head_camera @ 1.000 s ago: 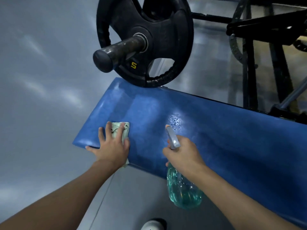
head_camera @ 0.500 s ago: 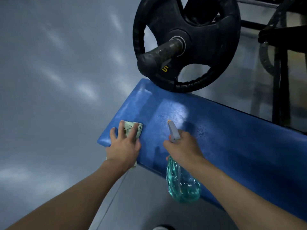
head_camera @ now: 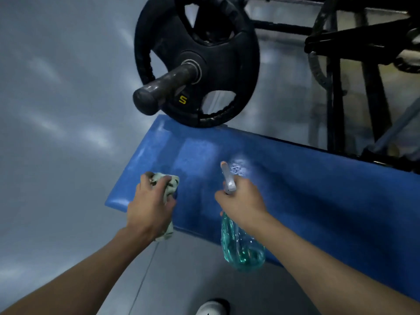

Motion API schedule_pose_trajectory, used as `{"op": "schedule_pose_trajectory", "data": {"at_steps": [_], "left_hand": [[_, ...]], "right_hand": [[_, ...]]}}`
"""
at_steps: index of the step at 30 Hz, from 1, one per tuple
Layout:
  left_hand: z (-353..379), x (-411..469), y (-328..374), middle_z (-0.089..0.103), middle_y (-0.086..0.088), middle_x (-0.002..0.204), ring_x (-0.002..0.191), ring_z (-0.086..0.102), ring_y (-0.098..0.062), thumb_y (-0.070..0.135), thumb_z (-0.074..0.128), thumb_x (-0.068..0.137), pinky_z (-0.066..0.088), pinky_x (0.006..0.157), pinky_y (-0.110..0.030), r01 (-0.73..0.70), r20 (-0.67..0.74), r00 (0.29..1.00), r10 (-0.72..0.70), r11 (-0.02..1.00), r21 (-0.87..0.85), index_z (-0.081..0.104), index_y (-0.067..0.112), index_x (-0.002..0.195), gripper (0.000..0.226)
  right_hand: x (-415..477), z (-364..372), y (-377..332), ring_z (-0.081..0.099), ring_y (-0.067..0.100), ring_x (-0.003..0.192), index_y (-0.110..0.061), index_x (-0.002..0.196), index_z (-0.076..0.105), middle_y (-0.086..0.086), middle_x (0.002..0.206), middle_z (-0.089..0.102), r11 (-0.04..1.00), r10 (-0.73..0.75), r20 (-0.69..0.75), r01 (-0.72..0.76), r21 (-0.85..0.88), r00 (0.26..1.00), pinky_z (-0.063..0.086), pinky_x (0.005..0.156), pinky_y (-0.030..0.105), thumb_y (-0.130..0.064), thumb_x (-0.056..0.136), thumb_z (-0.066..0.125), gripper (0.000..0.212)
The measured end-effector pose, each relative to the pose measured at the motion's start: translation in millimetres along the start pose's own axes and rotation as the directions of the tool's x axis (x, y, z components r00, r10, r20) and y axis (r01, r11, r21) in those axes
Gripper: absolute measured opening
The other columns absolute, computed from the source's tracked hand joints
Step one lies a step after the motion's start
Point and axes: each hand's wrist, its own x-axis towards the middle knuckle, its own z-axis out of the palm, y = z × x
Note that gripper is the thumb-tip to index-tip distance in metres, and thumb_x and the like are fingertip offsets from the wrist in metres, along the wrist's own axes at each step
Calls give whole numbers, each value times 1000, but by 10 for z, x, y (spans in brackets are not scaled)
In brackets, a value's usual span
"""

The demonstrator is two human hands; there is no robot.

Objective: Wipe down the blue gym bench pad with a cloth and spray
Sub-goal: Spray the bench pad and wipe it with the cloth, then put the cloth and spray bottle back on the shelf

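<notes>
The blue bench pad [head_camera: 318,201] runs from the middle of the view to the right edge. My left hand [head_camera: 150,205] grips a bunched pale green cloth [head_camera: 171,184] at the pad's near left end. My right hand [head_camera: 243,198] holds a clear spray bottle [head_camera: 242,248] with teal liquid; its grey nozzle [head_camera: 227,176] points at the pad. A wet patch of droplets [head_camera: 238,167] shines on the pad just past the nozzle.
A black weight plate [head_camera: 218,53] marked 5 on a barbell sleeve [head_camera: 163,89] hangs just over the pad's far left corner. A black rack frame [head_camera: 341,87] stands behind the pad at right. Grey floor [head_camera: 56,133] lies left, and a white shoe [head_camera: 212,308] shows at the bottom.
My left hand has gone from lying flat on the cloth to bunching it in curled fingers. A fresh patch of droplets has appeared ahead of the nozzle.
</notes>
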Motion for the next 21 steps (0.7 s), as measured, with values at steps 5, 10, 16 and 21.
{"op": "schedule_pose_trajectory", "data": {"at_steps": [5,10,16,21], "left_hand": [[25,-97,979,38,-4,136,109,54,-33,21,72,79,51,70,-44,-219,32,975,222,973,-70,59,30,121,45],[47,-492,2280,39,0,136,106,54,-29,21,72,80,44,60,-34,-471,97,872,480,876,-101,60,31,120,43],[-100,-1398,4177,39,5,136,110,55,-28,20,75,76,51,65,-40,-708,216,627,748,663,-240,55,39,119,51],[-327,-2511,5863,46,0,130,100,59,-32,13,77,74,45,63,-33,-853,179,327,928,371,-367,58,34,117,52]], "right_hand": [[-389,-862,387,68,27,76,-25,71,44,-4,71,58,1000,12,-136,-10,20,991,50,64,38,-27,78,55,14],[-1157,-1975,926,64,29,72,-21,73,42,-1,71,57,996,85,-333,-67,65,939,50,64,43,-24,79,54,13],[-2712,-3568,1628,60,33,69,-19,79,50,-3,69,54,938,311,-636,-120,326,706,57,67,53,-42,65,52,26],[-4295,-4703,2034,57,34,69,-19,74,48,-5,66,52,879,459,-783,-87,469,419,57,68,55,-38,66,54,21]]}}
